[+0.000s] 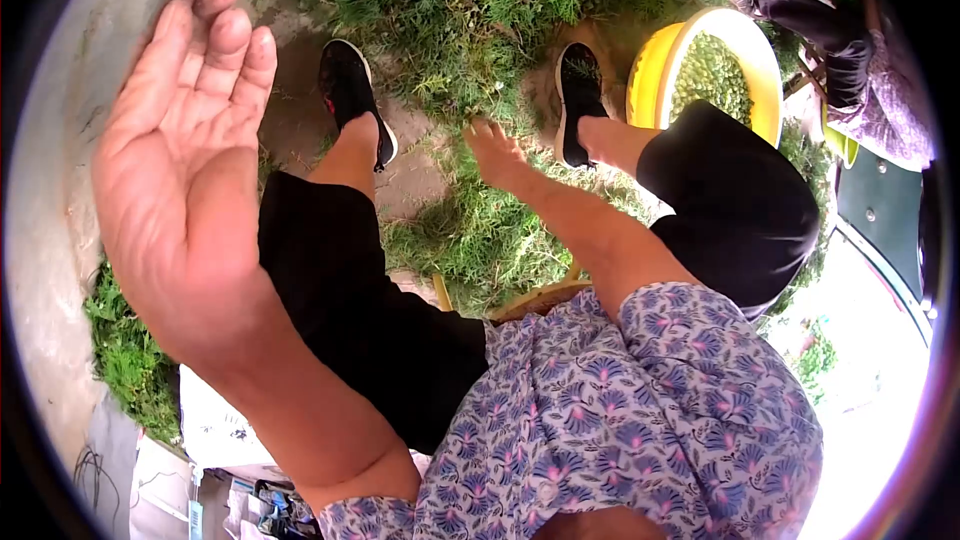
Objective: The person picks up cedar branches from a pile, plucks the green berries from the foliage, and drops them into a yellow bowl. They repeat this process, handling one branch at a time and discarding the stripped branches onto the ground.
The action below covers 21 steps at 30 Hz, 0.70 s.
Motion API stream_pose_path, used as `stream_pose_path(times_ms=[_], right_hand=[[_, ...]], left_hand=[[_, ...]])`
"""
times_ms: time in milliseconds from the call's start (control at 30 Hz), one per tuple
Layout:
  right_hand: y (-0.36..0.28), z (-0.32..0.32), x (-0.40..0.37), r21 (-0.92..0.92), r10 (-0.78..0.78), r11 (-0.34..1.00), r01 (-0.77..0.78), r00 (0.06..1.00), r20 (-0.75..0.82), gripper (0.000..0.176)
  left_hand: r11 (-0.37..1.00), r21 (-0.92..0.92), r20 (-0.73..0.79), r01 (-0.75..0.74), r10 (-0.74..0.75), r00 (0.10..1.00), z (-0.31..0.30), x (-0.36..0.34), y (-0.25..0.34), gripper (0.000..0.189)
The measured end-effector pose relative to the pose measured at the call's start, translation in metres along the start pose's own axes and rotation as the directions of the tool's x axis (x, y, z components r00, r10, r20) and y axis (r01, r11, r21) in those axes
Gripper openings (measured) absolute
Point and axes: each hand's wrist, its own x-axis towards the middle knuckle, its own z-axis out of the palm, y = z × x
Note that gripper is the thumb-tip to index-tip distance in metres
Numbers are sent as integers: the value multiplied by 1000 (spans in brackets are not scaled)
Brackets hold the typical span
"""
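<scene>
My left hand (190,140) is raised close to the camera at the left, palm showing and fingers apart, with nothing in it. Lower down in the middle, my right hand (492,152) reaches between my feet to the cut evergreen branches (430,30). Its fingers look stretched out at the edge of the foliage; no held sprig can be made out. More loose green sprigs (480,245) lie on the ground below this hand. A yellow tub (652,70) by my right foot contains many small green pieces (712,80), like cones or seeds.
My black shoes (350,90) stand on either side of the greenery. Another person (850,60) sits at the upper right near the tub. A pale wall (60,140) or ledge runs along the left. Part of a yellowish seat (540,298) shows beneath me.
</scene>
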Motion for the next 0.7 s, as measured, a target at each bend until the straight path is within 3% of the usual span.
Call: stream_pose_path(times_ms=[33,67,133,167,233,267,333,400,467,533,600,633,700], right_hand=[[-8,-3,-5,-23,13,1000,-10,992,128,61],[-13,6,-15,-23,12,1000,-9,991,134,61],[-21,26,-31,-52,-83,993,109,927,367,50],[-20,31,-36,-54,-84,992,112,925,371,50],[-18,42,-50,-92,-150,979,182,949,278,37],[-18,39,-44,-92,-152,979,184,947,284,37],[-15,26,-14,-48,186,983,-179,947,261,30],[-1,21,-1,148,140,983,-113,973,-183,25],[7,14,28,183,214,966,-184,963,-164,23],[11,18,42,159,81,987,-32,945,-316,21],[19,33,64,250,65,968,-26,986,-150,19],[17,34,64,256,60,967,-21,987,-146,19],[12,28,66,-172,-121,981,88,975,-189,21]], left_hand=[[997,72,-92,-25,31,995,2,2,-1,29],[997,73,-98,-20,27,995,0,4,0,29],[1000,-11,-50,23,-23,998,-7,8,2,30],[1000,-13,-56,23,-23,998,-13,11,5,30],[987,-87,239,134,-110,965,-25,12,12,29],[987,-88,234,137,-113,966,-21,5,7,29],[962,-261,301,81,1,954,-8,-9,-4,29],[970,-219,226,106,-56,972,-19,3,13,29],[976,-173,146,133,-108,983,-24,5,21,29],[975,-183,169,126,-95,981,-24,4,22,29],[976,-181,163,118,-88,983,-25,4,24,29],[976,-184,165,117,-86,982,-25,4,24,29],[980,-173,209,96,-59,976,-27,6,21,29]])
